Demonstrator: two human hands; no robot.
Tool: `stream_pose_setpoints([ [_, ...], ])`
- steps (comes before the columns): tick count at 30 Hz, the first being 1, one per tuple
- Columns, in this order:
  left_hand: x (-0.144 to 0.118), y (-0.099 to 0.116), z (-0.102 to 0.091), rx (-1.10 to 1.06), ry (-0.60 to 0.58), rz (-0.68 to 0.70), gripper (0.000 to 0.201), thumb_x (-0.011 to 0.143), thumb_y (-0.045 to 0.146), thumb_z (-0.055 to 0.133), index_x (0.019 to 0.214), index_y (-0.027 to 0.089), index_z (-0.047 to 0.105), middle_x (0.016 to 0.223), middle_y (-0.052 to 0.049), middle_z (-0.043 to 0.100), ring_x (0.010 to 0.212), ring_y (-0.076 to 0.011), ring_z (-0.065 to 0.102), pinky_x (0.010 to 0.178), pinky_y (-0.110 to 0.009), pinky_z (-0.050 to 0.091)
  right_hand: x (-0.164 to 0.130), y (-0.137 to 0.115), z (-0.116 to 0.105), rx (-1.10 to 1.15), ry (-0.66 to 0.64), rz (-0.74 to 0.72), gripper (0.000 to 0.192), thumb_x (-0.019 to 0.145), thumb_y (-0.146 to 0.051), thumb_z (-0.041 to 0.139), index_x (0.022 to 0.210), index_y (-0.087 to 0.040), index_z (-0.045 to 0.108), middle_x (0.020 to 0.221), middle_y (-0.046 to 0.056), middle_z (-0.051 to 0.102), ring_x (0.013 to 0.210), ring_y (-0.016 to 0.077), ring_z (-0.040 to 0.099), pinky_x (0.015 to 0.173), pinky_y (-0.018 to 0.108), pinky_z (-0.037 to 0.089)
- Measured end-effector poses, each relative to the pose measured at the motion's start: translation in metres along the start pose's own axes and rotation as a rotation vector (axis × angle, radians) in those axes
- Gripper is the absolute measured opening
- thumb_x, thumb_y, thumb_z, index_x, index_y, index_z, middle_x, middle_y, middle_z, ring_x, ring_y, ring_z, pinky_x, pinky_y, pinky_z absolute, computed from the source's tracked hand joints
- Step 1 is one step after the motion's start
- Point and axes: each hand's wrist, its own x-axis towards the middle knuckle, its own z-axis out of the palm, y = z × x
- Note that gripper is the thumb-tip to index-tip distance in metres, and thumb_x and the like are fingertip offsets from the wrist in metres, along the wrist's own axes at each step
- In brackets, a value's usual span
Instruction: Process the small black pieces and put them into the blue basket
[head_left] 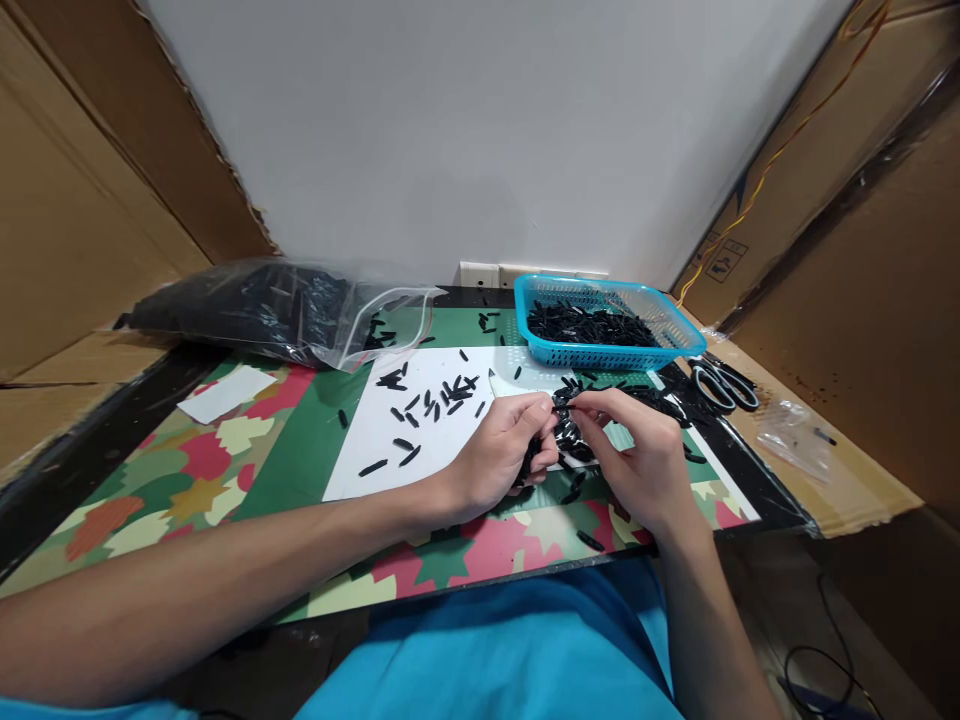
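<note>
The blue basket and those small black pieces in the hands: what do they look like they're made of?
Blue basket: likely moulded plastic, with perforated lattice walls, uniform turquoise colour and a slight sheen.
Small black pieces, held in a bunch by the left hand and picked at by the right hand: probably plastic or rubber, matte black and slim; too small to tell which.

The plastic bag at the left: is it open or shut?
Open: the plastic bag gapes at its mouth, with black pieces spilled beside it.
</note>
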Motion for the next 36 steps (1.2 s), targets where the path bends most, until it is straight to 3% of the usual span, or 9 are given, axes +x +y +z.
stream_pose_setpoints([
  [6, 0.001, -0.003, 0.000, 0.012, 0.008, 0.014, 0.050, 0.100, 0.066, 0.058, 0.080, 0.022, 0.044, 0.056, 0.007, 0.048, 0.042, -0.0063, 0.038, 0.036, -0.014, 0.027, -0.001, 0.000, 0.001, 0.042, -0.005, 0.026, 0.019, 0.104, -0.021, 0.063, 0.121, -0.024, 0.071, 0.101, 0.005, 0.080, 0.085, 0.0197, 0.075, 0.080, 0.034, 0.061],
  [11, 0.002, -0.006, -0.002, -0.022, -0.002, 0.012, 0.047, 0.102, 0.063, 0.055, 0.081, 0.022, 0.044, 0.056, 0.007, 0.047, 0.042, -0.0063, 0.036, 0.036, -0.013, 0.024, -0.003, -0.015, 0.001, 0.091, 0.090, -0.031, 0.018, 0.103, -0.015, 0.066, 0.109, -0.027, 0.076, 0.097, 0.004, 0.081, 0.080, 0.0213, 0.076, 0.073, 0.036, 0.061],
  [13, 0.002, -0.006, -0.002, -0.041, 0.001, 0.007, 0.045, 0.103, 0.061, 0.053, 0.082, 0.023, 0.044, 0.056, 0.007, 0.048, 0.042, -0.0068, 0.037, 0.035, -0.013, 0.024, -0.001, -0.025, -0.003, 0.076, 0.316, -0.061, 0.018, 0.100, -0.016, 0.072, 0.108, -0.030, 0.079, 0.090, 0.002, 0.080, 0.073, 0.0219, 0.075, 0.066, 0.038, 0.060],
  [16, 0.001, -0.006, -0.002, -0.052, -0.008, -0.006, 0.047, 0.104, 0.065, 0.050, 0.083, 0.023, 0.045, 0.057, 0.006, 0.049, 0.043, -0.0078, 0.038, 0.035, -0.013, 0.024, 0.015, -0.031, -0.016, 0.020, 0.921, -0.144, 0.010, 0.101, -0.029, 0.073, 0.107, -0.031, 0.081, 0.074, 0.000, 0.069, 0.055, 0.0195, 0.069, 0.047, 0.035, 0.048],
  [18, 0.000, -0.006, -0.002, -0.053, -0.008, -0.013, 0.050, 0.104, 0.069, 0.046, 0.084, 0.023, 0.045, 0.057, 0.007, 0.048, 0.043, -0.0079, 0.037, 0.035, -0.013, 0.024, 0.033, -0.024, -0.027, 0.010, 1.093, -0.102, 0.011, 0.102, -0.035, 0.072, 0.105, -0.030, 0.081, 0.078, 0.001, 0.068, 0.056, 0.0190, 0.068, 0.046, 0.035, 0.047],
  [19, 0.000, -0.005, -0.001, -0.053, -0.003, -0.017, 0.052, 0.103, 0.071, 0.045, 0.083, 0.023, 0.045, 0.056, 0.007, 0.047, 0.042, -0.0078, 0.037, 0.035, -0.013, 0.024, 0.043, -0.017, -0.032, -0.012, 1.023, -0.038, 0.010, 0.101, -0.035, 0.074, 0.102, -0.028, 0.081, 0.078, 0.002, 0.068, 0.059, 0.0195, 0.069, 0.048, 0.034, 0.048],
  [22, -0.001, -0.004, -0.001, -0.048, 0.010, -0.031, 0.055, 0.103, 0.074, 0.042, 0.083, 0.023, 0.045, 0.055, 0.007, 0.045, 0.042, -0.0075, 0.035, 0.035, -0.013, 0.024, 0.060, 0.003, -0.042, -0.022, 0.567, 0.169, 0.022, 0.091, -0.036, 0.084, 0.108, -0.022, 0.081, 0.072, 0.000, 0.072, 0.058, 0.0188, 0.069, 0.053, 0.033, 0.052],
  [27, -0.001, -0.002, -0.001, -0.039, -0.008, -0.029, 0.054, 0.105, 0.071, 0.039, 0.083, 0.022, 0.046, 0.056, 0.006, 0.046, 0.043, -0.0077, 0.036, 0.035, -0.013, 0.024, 0.038, 0.005, -0.031, 0.155, 0.555, 0.168, 0.017, 0.099, -0.035, 0.076, 0.107, -0.019, 0.078, 0.065, -0.002, 0.068, 0.048, 0.0116, 0.058, 0.045, 0.025, 0.042],
  [36, 0.000, -0.006, -0.001, -0.038, 0.053, 0.004, 0.053, 0.103, 0.074, 0.039, 0.094, 0.024, 0.051, 0.056, 0.006, 0.049, 0.043, -0.0101, 0.041, 0.037, -0.015, 0.027, -0.005, -0.022, 0.005, 0.191, -0.147, 0.091, 0.013, 0.103, -0.022, 0.067, 0.109, -0.023, 0.079, 0.079, -0.001, 0.073, 0.061, 0.0125, 0.059, 0.059, 0.026, 0.046],
])
